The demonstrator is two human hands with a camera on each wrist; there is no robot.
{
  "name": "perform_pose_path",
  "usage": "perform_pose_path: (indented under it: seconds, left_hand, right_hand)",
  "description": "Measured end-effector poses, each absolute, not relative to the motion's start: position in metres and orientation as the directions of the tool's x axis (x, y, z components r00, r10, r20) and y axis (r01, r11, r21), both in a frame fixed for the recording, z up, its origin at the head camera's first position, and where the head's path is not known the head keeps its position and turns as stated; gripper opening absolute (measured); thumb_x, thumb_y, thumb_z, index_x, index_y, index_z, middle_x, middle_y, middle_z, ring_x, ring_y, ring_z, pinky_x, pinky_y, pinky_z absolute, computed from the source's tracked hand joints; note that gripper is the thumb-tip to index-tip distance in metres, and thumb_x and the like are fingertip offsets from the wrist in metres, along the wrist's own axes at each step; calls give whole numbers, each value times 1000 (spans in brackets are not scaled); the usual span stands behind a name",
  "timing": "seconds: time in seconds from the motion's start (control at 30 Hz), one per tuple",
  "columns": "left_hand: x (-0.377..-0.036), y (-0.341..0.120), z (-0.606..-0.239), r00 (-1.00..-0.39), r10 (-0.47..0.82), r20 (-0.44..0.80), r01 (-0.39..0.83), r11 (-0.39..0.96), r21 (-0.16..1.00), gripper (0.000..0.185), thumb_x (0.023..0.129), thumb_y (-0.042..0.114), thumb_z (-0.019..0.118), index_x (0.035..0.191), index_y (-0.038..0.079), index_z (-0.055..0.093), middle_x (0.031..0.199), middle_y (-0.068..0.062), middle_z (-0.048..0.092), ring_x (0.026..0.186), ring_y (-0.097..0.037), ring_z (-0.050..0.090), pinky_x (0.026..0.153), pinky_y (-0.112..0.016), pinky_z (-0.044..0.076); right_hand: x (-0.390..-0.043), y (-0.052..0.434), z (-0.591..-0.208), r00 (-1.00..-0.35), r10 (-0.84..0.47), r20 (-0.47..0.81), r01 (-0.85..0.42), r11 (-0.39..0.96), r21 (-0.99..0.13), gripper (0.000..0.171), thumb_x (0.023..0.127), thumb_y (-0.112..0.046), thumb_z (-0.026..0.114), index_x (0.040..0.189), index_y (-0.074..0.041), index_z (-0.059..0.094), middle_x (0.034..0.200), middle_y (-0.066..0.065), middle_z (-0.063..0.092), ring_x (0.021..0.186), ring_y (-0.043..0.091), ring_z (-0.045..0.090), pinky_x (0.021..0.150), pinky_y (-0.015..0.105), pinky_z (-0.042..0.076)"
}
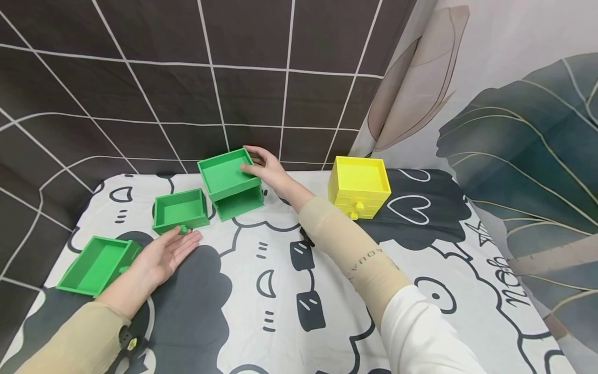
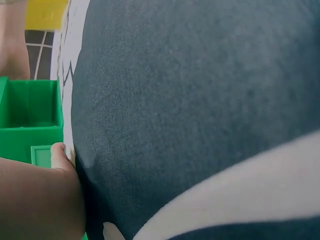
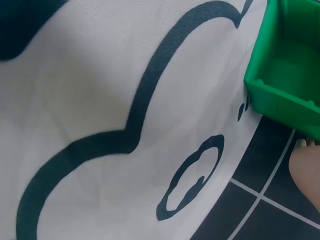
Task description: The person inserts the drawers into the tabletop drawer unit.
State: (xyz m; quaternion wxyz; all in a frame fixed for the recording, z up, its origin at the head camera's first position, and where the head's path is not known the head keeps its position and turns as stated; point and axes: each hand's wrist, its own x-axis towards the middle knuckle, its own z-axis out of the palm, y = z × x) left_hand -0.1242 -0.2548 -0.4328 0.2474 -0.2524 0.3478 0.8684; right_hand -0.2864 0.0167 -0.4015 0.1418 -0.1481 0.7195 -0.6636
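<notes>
The green cabinet [image 1: 232, 183] stands at the twelve o'clock side of the cloth-covered table [image 1: 280, 291], hard against the dark tiled backdrop [image 1: 187, 78]. Its top is steadied by the right hand [image 1: 263, 166], whose fingers are laid over the rear right corner, lightly curved round the edge rather than pinched. Two green drawers are out of it. One drawer [image 1: 179, 210] lies just beside the cabinet at its nine o'clock, knob toward the person; the other drawer [image 1: 97, 264] lies farther off toward eight o'clock, near the table's edge. The left hand [image 1: 161, 257] is held palm up and spread between them, its fingertips [image 1: 193, 238] close under the knob [image 1: 183, 228] of the nearer drawer; contact cannot be confirmed from the head view, though in the left wrist view a fingertip appears to meet the green front.

A yellow cabinet [image 1: 358, 186] stands at the three o'clock side of the green one, well apart, untouched.

The step in hand is judged to be the handling of the nearer drawer while the cabinet is braced. The next move would call for the drawer to be gripped by its front and kept level and square with the open slot.
</notes>
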Motion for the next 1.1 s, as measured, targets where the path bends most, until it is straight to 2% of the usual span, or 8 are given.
perform_pose_path:
  seconds: [0.13, 0.43, 0.7, 1.1]
  left_hand:
    - [-125, -255, -432, -752, 257, -607, -604, -639, 476, 29, 112, 23, 51, 97, 3, 66, 95, -13, 80, 90, -22, 81, 99, -30, 64]
    - [-131, -255, -429, -731, 243, -637, -618, -633, 467, 29, 111, 26, 52, 96, 5, 64, 91, -12, 79, 87, -21, 80, 94, -30, 66]
    - [-134, -257, -429, -727, 251, -639, -620, -639, 455, 32, 112, 20, 49, 91, 4, 67, 91, -10, 78, 86, -21, 80, 92, -30, 67]
    - [-122, -253, -428, -723, 207, -659, -598, -666, 447, 26, 112, 17, 50, 92, 12, 67, 91, -6, 78, 86, -18, 80, 96, -27, 65]
  right_hand:
    - [-281, 21, -400, -914, -407, -1, -38, 86, -996, 61, 104, -8, 65, 161, -9, 44, 161, 15, 50, 151, 30, 48, 124, 37, 46]
    - [-273, 28, -403, -915, -404, 8, -43, 78, -996, 65, 103, -5, 65, 162, -6, 39, 161, 19, 46, 155, 30, 44, 130, 32, 39]
    - [-265, 31, -403, -918, -394, 41, -76, 74, -994, 67, 102, -4, 66, 162, -2, 36, 162, 20, 46, 156, 31, 41, 132, 31, 34]
    - [-251, 32, -402, -947, -317, 48, -94, 130, -987, 71, 100, -8, 71, 162, -3, 36, 161, 19, 46, 153, 31, 43, 132, 30, 34]
